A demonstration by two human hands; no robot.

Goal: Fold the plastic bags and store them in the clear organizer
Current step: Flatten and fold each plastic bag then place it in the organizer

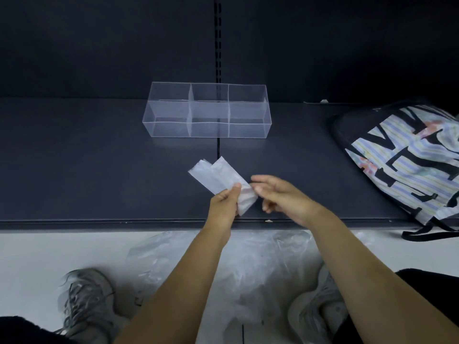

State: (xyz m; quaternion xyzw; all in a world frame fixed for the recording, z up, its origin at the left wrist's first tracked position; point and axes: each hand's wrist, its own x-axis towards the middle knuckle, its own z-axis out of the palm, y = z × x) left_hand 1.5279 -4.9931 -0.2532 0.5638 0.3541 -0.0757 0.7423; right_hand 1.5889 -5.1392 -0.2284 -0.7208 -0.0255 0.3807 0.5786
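A folded plastic bag (218, 176), a narrow pale strip bent into a V, lies over the front of the dark shelf (99, 170). My left hand (224, 203) pinches its near end between thumb and fingers. My right hand (280, 194) hovers just to the right of that end, fingers loosely spread and slightly blurred, touching or nearly touching the bag's edge. The clear organizer (206, 110), a long box with three compartments, stands empty further back on the shelf.
A pile of loose clear plastic bags (248, 264) lies on the pale floor below the shelf edge, between two grey sneakers (84, 301). A striped drawstring backpack (407, 160) occupies the shelf's right side. A slotted upright (217, 40) runs up the back wall.
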